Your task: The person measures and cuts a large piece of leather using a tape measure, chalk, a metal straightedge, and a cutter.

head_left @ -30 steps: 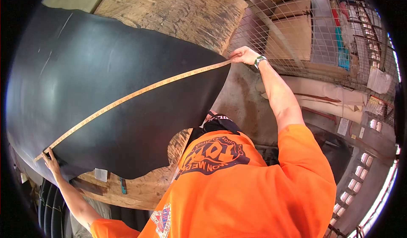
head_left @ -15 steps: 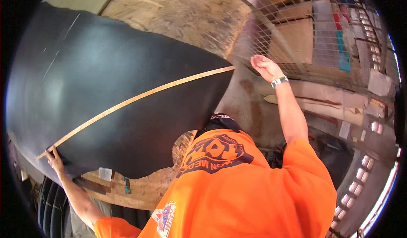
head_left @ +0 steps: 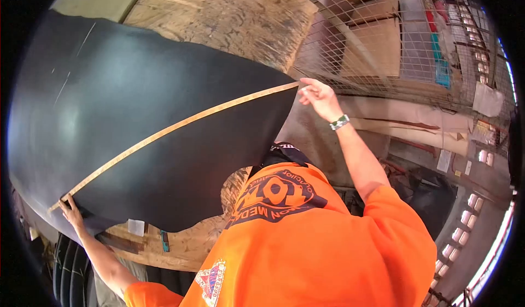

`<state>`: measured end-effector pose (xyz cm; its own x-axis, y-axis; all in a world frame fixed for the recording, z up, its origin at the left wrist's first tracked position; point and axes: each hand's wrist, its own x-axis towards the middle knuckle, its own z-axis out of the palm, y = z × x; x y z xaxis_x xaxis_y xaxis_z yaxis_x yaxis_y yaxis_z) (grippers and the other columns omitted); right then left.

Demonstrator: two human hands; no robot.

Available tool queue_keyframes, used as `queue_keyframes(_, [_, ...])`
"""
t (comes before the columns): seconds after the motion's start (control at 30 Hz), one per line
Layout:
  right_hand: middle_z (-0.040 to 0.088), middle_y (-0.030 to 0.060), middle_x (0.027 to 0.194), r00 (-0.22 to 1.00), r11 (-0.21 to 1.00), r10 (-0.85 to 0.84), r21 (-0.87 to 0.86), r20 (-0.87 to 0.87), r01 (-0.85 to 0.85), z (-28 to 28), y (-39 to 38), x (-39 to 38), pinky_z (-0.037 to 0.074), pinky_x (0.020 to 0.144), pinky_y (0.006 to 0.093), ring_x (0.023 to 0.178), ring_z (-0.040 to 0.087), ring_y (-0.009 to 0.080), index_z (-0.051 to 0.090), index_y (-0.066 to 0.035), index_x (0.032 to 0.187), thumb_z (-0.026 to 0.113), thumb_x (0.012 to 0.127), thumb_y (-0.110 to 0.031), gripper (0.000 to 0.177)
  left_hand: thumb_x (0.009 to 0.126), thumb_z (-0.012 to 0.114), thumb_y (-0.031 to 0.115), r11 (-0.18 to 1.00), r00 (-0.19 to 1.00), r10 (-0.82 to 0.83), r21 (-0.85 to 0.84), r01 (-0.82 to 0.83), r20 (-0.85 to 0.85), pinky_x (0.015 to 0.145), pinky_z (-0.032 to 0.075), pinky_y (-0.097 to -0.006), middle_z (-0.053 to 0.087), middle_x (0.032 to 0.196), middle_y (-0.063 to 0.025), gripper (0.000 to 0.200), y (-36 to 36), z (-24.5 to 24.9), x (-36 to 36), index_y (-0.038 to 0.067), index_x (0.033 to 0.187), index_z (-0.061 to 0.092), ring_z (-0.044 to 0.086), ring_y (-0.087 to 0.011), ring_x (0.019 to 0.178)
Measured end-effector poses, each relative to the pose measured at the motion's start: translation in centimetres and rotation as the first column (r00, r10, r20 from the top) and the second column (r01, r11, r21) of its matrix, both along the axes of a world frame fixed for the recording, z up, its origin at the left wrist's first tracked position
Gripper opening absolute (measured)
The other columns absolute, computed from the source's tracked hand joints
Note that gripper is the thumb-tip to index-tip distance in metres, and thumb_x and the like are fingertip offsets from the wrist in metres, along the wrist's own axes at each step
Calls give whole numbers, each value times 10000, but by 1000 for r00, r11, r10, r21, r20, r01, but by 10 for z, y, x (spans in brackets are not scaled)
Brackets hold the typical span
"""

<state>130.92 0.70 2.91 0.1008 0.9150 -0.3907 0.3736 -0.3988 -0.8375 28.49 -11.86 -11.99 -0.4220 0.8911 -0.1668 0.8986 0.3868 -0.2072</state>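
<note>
A measuring strip (head_left: 176, 125) slants over the black sheet (head_left: 136, 83), near left to far right; the left hand (head_left: 73, 215), fingers spread, rests by its near end, the right hand (head_left: 324, 101), loosely open, beside the far.

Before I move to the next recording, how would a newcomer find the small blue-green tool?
Start at the big black sheet spread over the wooden table. Along its lower edge in the picture, on bare wood between a pale square of paper and the orange shirt, lies the tool. It is narrow and blue-green, unlike the squarish paper beside it.
</note>
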Motion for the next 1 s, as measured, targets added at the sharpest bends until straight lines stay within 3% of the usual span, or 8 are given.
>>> queue_keyframes(0.17, [714,95,975,984,998,-55,-32,172,62,-5,-1,-24,567,687,261,767,697,132,698,8,1114,658,956,-69,180,996,394,656,952,947,238,143,-272,215,1239,125,-441,242,1657,-136,839,7,17,29,86,1595,248,218,-352,1521])
queue_keyframes(0.27, [712,87,909,899,954,41,250,437,-165,-12,1,-30,546,654,282,753,695,151,724,-3,1001,667,921,-60,113,986,401,671,960,963,185,175,-220,196,1240,128,-438,249,1655,-130,860,5,7,15,84,1595,245,218,-359,1520])
queue_keyframes(0.37, [684,98,868,939,961,-61,273,337,-36,-22,5,-44,535,675,319,767,694,202,726,-17,984,672,908,-69,106,985,404,671,953,951,223,157,-258,213,1241,126,-435,252,1654,-131,862,6,15,25,82,1594,248,220,-353,1521])
queue_keyframes(0.47, [681,112,890,887,935,-40,329,460,-129,-38,9,-41,538,710,351,797,690,256,728,-35,972,681,901,-88,100,995,385,664,974,966,175,111,-198,189,1239,123,-445,240,1658,-134,845,5,10,14,80,1592,255,206,-340,1528])
queue_keyframes(0.57, [664,94,877,827,903,-7,359,563,-236,-41,13,-43,525,669,305,750,671,196,728,-18,984,694,912,-87,106,1003,362,662,988,977,132,58,-144,169,1238,116,-458,230,1660,-138,840,4,9,10,70,1590,254,189,-325,1535])
queue_keyframes(0.67, [666,116,892,823,909,3,342,568,-240,-40,14,-48,530,692,335,764,671,253,722,-17,971,699,905,-103,110,1006,347,665,984,971,159,48,-170,176,1236,109,-476,216,1663,-144,845,5,13,17,59,1588,253,170,-298,1543])
queue_keyframes(0.87, [671,130,930,791,892,25,343,611,-294,-51,17,-42,544,764,413,859,675,334,696,-47,955,657,918,-116,87,998,345,681,970,962,185,122,-212,200,1241,99,-463,202,1665,-152,866,5,15,25,56,1589,247,179,-264,1542])
queue_keyframes(1.0, [668,137,945,660,885,-27,325,750,-333,-54,20,-25,534,772,446,870,660,360,674,-71,977,628,939,-160,107,993,431,644,952,961,197,196,-235,192,1232,164,-456,264,1640,-165,837,3,9,25,59,1574,288,253,-319,1512])
